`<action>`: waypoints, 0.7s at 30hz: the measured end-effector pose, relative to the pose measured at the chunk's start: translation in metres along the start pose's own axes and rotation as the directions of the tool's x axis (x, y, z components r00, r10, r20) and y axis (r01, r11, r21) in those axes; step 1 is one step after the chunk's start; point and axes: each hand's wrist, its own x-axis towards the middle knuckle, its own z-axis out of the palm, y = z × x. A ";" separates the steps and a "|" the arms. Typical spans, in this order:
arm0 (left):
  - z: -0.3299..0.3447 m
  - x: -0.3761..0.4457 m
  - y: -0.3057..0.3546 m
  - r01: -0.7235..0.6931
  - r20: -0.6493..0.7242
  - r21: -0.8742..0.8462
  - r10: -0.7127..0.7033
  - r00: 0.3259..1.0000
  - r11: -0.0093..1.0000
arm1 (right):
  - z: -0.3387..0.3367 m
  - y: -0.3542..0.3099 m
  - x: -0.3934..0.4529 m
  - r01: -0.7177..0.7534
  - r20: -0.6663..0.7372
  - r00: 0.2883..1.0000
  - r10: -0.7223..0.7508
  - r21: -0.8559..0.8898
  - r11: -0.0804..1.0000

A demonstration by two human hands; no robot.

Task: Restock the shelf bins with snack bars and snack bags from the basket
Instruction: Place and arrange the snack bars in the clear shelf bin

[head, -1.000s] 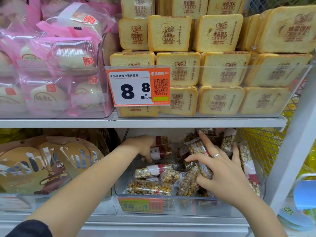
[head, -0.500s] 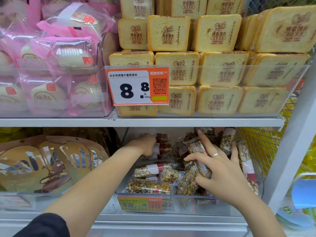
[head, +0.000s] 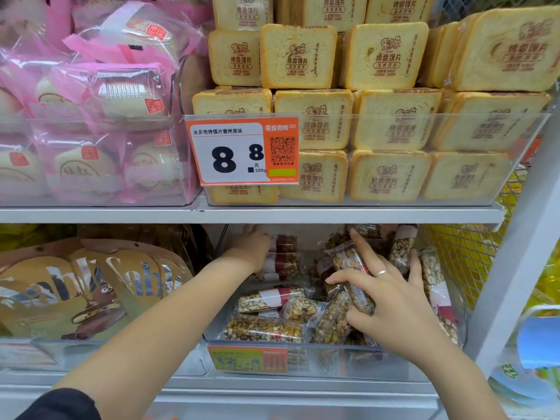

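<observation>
A: Where are the nut bars?
B: In the clear bin [head: 303,356] on the lower shelf, right of the brown snack bags [head: 91,286].
A: And the grips?
B: Right hand [head: 391,301] clamps one nut bar [head: 353,278], long axis running near-to-far. Left hand [head: 253,248], farther back, curls on a stacked bar [head: 283,263] lying left-right.

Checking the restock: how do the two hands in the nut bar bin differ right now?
The left hand reaches deep to the bin's back left, pressing stacked bars; the right hand is nearer the front, fingers spread over a tilted bar. Only the right shows a ring. Both are inside the same clear bin.
</observation>
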 end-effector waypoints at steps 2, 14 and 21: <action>0.001 -0.004 0.001 0.018 -0.071 0.034 -0.015 0.997 0.999 | 0.000 0.000 0.000 -0.005 0.010 1.000 0.005 0.000 1.000; 0.005 -0.013 -0.003 -0.101 0.366 -0.150 0.150 0.918 0.984 | 0.000 0.000 0.000 0.015 -0.005 1.000 -0.015 0.006 1.000; -0.002 -0.008 -0.005 -0.025 0.227 -0.403 0.126 0.966 0.915 | 0.000 0.000 0.001 0.015 0.000 1.000 -0.015 -0.009 1.000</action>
